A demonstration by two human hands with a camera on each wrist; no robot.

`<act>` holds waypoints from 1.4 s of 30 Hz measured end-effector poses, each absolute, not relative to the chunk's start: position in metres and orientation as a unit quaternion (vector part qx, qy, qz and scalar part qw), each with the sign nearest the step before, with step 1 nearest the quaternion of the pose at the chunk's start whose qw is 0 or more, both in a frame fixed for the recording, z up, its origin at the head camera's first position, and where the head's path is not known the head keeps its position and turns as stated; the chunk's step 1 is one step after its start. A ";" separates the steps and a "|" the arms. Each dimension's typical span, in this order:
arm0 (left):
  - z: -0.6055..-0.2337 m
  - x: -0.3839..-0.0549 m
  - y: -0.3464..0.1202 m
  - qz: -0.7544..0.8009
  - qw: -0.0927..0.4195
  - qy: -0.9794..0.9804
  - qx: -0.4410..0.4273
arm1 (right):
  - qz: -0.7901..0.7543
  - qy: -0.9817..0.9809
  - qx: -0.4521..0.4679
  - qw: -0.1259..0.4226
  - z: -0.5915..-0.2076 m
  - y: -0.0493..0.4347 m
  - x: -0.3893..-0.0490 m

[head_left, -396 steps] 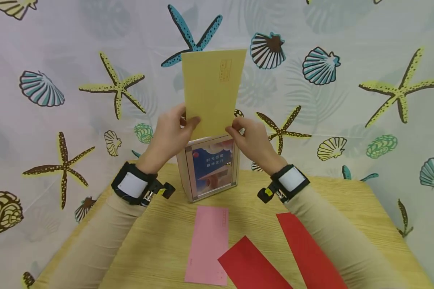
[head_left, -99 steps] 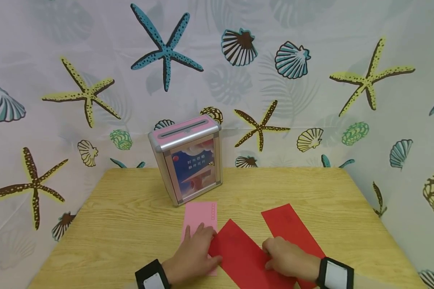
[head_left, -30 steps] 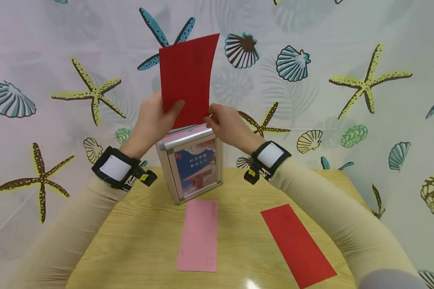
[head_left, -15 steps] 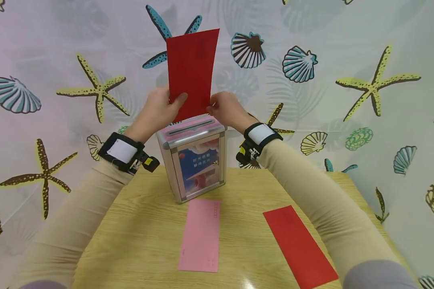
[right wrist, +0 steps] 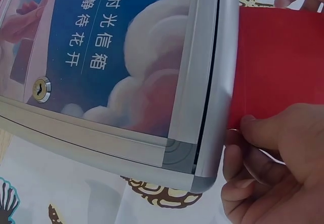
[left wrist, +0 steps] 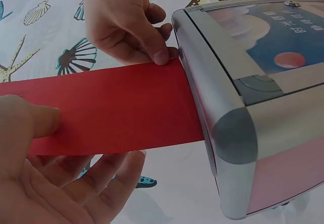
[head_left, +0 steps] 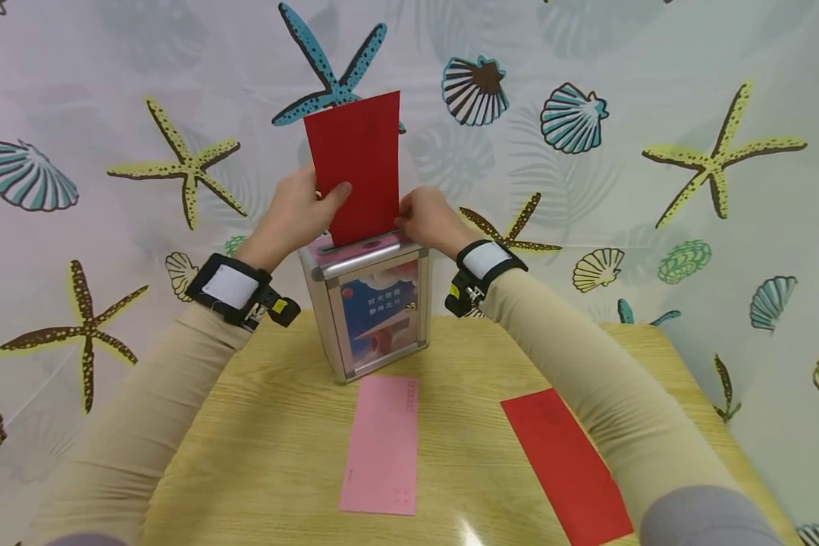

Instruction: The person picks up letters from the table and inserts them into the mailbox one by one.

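A red envelope (head_left: 359,167) stands upright over the slotted pink top of a silver-framed letter box (head_left: 382,303), its lower edge right at the slot. My left hand (head_left: 305,206) holds the envelope by its left side, thumb on the front and fingers behind. Low on the right edge, my right hand (head_left: 431,218) pinches it close to the box top. In the left wrist view the envelope (left wrist: 116,110) meets the top of the box, with the slot mostly hidden. The right wrist view shows the right thumb and fingers (right wrist: 268,130) on the envelope's lower corner.
A pink envelope (head_left: 380,447) lies on the wooden table (head_left: 266,455) in front of the box. Another red envelope (head_left: 566,462) lies to the right, partly under the right forearm. A patterned cloth (head_left: 607,205) hangs behind the table.
A yellow envelope was held over the box at first; later both hands reached to the red one on the table. Raised above the box, it has now come down to the slot.
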State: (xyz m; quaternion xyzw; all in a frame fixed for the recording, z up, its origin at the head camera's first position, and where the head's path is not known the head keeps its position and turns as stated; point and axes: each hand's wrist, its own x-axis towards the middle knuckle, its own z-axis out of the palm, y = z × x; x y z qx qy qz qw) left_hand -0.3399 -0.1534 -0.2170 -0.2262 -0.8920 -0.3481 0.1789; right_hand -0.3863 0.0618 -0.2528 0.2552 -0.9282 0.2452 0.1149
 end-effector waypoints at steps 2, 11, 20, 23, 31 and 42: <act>-0.216 -0.340 -0.153 -0.345 0.181 -0.892 -0.229 | 0.249 -0.928 0.253 0.116 -0.253 0.062 -0.385; -0.220 -0.340 -0.154 -0.332 0.179 -0.896 -0.232 | 0.255 -0.928 0.250 0.105 -0.249 0.064 -0.385; -0.223 -0.342 -0.152 -0.321 0.181 -0.901 -0.228 | 0.268 -0.924 0.258 0.090 -0.247 0.064 -0.386; -0.224 -0.342 -0.152 -0.315 0.176 -0.905 -0.228 | 0.281 -0.921 0.255 0.093 -0.244 0.062 -0.386; -0.220 -0.340 -0.154 -0.312 0.183 -0.907 -0.216 | 0.271 -0.924 0.257 0.087 -0.242 0.062 -0.388; -0.220 -0.340 -0.153 -0.321 0.177 -0.904 -0.222 | 0.288 -0.919 0.255 0.087 -0.247 0.066 -0.386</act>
